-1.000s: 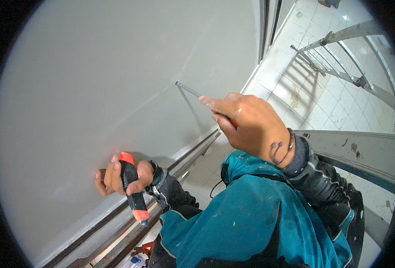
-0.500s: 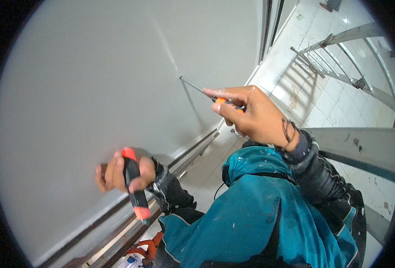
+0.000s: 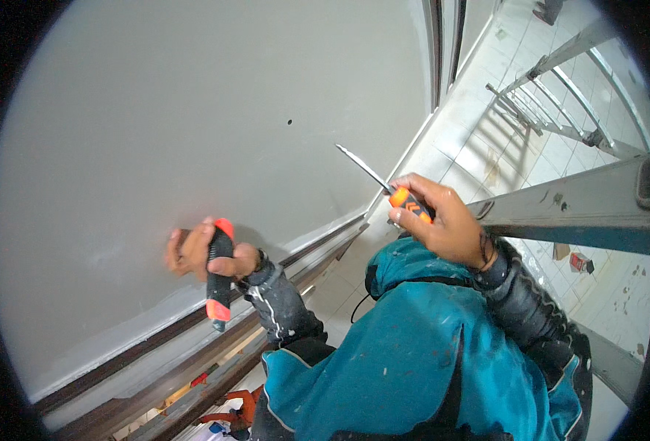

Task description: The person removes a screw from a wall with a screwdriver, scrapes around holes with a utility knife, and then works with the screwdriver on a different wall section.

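Item: slim screwdriver with a silvery metal shaft and an orange-and-black handle [image 3: 400, 197]. Location: in the right hand [image 3: 446, 220], over the lower right part of the panel. Fingers of that hand: grasping the handle, thumb on the near side. The hold leaves the whole shaft bare, likely so that the tip can be aimed freely. The tip points up and left, apart from the hole.

Item: elongated black tool with red ends and a ribbed side [image 3: 220, 287], probably a cutter. Location: in the left hand [image 3: 197, 251], roughly upright in the view. Thumb laid across it, fingers curled behind. The outer fingers are blurred and seem to rest on the panel, perhaps to steady the arm; firm contact cannot be told. Carrying the tool there presumably keeps it within reach.

Item: large, flat, pale grey panel [image 3: 156, 147], with one small round dark hole [image 3: 289, 122], nothing in it.

Item: long brown and grey rails [image 3: 244, 345], along the panel's lower edge, below the left forearm.

Item: silvery metal ladder [image 3: 575, 92], standing at upper right on white tiled floor [image 3: 453, 143].

Item: broad grey metal beam [image 3: 571, 198], beside the right sleeve.
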A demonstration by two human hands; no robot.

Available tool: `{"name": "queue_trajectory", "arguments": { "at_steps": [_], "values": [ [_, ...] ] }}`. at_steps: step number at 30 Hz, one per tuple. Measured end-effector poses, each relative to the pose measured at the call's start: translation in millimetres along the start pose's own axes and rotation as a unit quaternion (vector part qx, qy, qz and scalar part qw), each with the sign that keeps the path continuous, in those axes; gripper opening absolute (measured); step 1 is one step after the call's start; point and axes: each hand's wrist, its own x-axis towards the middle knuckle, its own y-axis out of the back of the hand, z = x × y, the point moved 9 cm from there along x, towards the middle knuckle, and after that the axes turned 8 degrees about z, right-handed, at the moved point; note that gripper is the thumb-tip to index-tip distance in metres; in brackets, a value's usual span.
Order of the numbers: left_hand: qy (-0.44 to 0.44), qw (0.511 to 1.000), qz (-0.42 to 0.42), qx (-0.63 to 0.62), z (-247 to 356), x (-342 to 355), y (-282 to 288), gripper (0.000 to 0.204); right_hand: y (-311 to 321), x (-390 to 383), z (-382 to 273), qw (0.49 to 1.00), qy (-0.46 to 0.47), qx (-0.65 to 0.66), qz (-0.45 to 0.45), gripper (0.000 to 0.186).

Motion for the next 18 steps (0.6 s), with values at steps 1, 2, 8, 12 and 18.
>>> {"name": "queue_trajectory", "arguments": {
  "at_steps": [1, 2, 8, 12, 18],
  "values": [
    [0.053, 0.998, -0.031, -0.032, 2.8, -10.6, -2.6, 0.051, 7.6, -5.9, 1.8, 1.0, 0.009, -0.003, 0.021, 0.03],
    [0.124, 0.984, -0.078, -0.098, 13.3, -26.8, -10.6, 0.051, 10.2, -11.1, 6.7, 1.0, 0.006, -0.006, 0.014, 0.029],
    [0.61, 0.541, -0.364, -0.451, 117.7, -176.1, -41.7, 0.071, 14.5, -25.9, 3.8, 0.993, 0.116, -0.023, 0.023, 0.045],
    [0.594, 0.418, -0.435, -0.533, 173.5, -206.0, -32.1, 0.071, 11.2, -35.0, 7.3, 0.986, 0.157, -0.053, 0.002, 0.049],
    [0.684, 0.46, -0.347, -0.447, 186.9, -206.5, -17.4, 0.092, 0.5, -58.3, 16.5, 0.989, 0.145, -0.01, 0.012, 0.032]
  ]
}}
